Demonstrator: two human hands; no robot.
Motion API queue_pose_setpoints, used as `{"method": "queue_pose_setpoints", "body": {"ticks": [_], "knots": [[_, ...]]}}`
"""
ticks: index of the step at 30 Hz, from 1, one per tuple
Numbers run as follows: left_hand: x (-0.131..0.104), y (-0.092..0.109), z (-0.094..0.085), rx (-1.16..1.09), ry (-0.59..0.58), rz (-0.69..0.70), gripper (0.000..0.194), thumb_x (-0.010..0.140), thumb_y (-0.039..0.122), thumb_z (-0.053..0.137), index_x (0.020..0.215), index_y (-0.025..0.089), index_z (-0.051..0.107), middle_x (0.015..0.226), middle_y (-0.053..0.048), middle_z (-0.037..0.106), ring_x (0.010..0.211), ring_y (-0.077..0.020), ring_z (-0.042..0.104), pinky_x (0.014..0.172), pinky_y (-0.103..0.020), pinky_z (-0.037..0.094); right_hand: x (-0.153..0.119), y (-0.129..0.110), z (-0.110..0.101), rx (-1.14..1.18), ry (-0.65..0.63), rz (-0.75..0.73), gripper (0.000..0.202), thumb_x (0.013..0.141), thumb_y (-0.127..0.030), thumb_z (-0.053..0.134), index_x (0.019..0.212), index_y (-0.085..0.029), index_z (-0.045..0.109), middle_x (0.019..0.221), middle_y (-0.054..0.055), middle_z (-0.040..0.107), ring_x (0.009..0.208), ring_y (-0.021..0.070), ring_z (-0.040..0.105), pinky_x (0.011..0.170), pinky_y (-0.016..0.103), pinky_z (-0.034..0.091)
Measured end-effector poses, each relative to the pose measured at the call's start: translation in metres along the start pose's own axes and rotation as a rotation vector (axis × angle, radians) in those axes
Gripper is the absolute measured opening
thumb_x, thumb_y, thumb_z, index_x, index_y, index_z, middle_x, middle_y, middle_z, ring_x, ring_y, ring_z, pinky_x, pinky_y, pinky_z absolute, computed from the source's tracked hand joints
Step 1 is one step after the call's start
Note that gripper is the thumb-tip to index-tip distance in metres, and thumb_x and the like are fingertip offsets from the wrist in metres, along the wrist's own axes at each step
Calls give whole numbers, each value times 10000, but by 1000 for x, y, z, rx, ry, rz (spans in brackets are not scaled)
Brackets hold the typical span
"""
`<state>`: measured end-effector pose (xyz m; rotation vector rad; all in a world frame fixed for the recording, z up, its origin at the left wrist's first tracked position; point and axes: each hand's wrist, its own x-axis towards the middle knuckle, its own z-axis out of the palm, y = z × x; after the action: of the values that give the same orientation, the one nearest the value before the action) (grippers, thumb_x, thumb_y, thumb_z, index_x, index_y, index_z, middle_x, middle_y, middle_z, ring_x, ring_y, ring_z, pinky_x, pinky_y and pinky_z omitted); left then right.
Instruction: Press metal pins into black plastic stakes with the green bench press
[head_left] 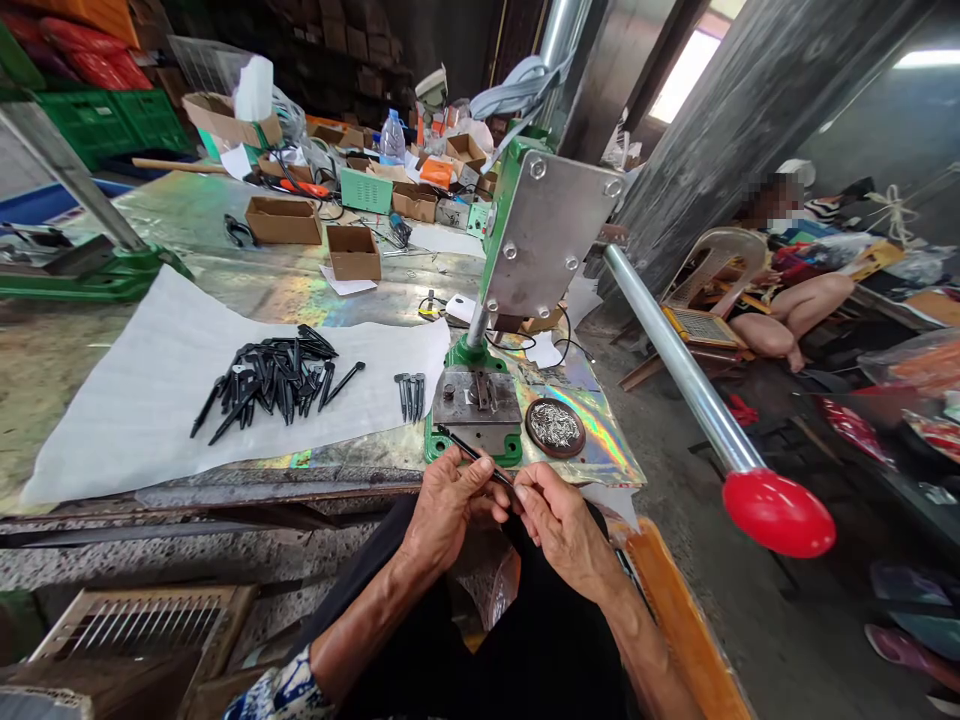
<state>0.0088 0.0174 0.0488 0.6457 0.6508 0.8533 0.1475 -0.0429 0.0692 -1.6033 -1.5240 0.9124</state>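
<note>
- The left hand (448,502) is closed narrow around the slim black plastic stake (463,443), thumb on top.
- The right hand (564,522) pinches the stake's near end; whether a small pin sits there too is hidden.
- The stake lies in front of the lever press (553,235), its long axis slanting from the right fingertips up-left, far tip over the front of the press's green base (436,447).
- The left hand is nearer that tip; the right, nearer the round dish of metal pins (534,446).
</note>
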Motion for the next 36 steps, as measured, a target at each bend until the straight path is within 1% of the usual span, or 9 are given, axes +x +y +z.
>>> {"method": "queue_pose_setpoints", "body": {"ticks": [2, 4, 10, 13, 16, 20, 25, 32, 36], "knots": [[-2, -1, 1, 72, 16, 57, 400, 684, 410, 770, 848, 158, 506, 632, -13, 643, 487, -138, 611, 450, -217, 500, 0, 1, 2, -55, 29, -25, 191, 929, -342, 389, 773, -239, 425, 583, -27, 434, 512, 147, 421, 523, 289, 353], [-3, -1, 2, 128, 19, 92, 381, 703, 412, 752, 855, 158, 512, 595, -7, 630, 480, -143, 610, 456, -225, 506, 0, 1, 4, -10, 44, -8, 196, 920, -352, 396, 760, -240, 415, 589, -29, 420, 502, 143, 402, 503, 286, 340], [-1, 1, 0, 151, 25, 113, 371, 675, 407, 768, 817, 151, 539, 587, -7, 621, 463, -135, 591, 442, -226, 502, 4, 0, 14, 426, 16, 202, 294, 860, -457, 525, 717, -216, 437, 560, -57, 397, 456, 96, 337, 439, 243, 282], [3, 2, -4, 181, 4, 124, 361, 666, 411, 772, 799, 139, 576, 553, -10, 605, 461, -136, 584, 437, -219, 496, 9, 3, 20, 661, 55, 295, 329, 776, -455, 656, 699, -181, 490, 614, -45, 442, 461, 64, 310, 419, 213, 239], [9, 3, -8, 241, -8, 153, 336, 689, 419, 752, 776, 135, 595, 548, -22, 611, 473, -139, 590, 453, -217, 495, 15, 6, 24, 804, 75, 347, 343, 711, -425, 724, 669, -157, 514, 633, -36, 445, 455, 41, 283, 414, 194, 192], [16, 5, -11, 284, 21, 217, 312, 706, 415, 733, 769, 137, 606, 574, -21, 617, 501, -134, 589, 493, -225, 504, 24, 6, 26, 946, 109, 371, 295, 627, -347, 774, 682, -136, 575, 662, -17, 463, 486, 40, 308, 435, 181, 207], [29, 9, -13, 335, 101, 292, 267, 721, 391, 703, 768, 147, 606, 560, -7, 594, 509, -132, 574, 492, -224, 491, 35, 2, 29, 1116, 168, 386, 303, 549, -246, 798, 806, -131, 684, 726, 19, 518, 545, 61, 365, 448, 179, 256], [45, 17, -17, 352, 132, 350, 241, 722, 377, 666, 759, 167, 554, 579, 10, 583, 492, -116, 550, 449, -205, 469, 51, 2, 39, 1234, 194, 389, 317, 513, -181, 793, 815, -114, 723, 719, 34, 541, 554, 64, 379, 430, 168, 282], [60, 24, -21, 379, 132, 349, 299, 690, 423, 663, 751, 161, 532, 673, -10, 618, 498, -110, 562, 441, -206, 469, 47, 4, 32, 1251, 204, 383, 289, 527, -165, 794, 805, -119, 729, 723, 44, 560, 547, 63, 381, 423, 161, 296]]}}
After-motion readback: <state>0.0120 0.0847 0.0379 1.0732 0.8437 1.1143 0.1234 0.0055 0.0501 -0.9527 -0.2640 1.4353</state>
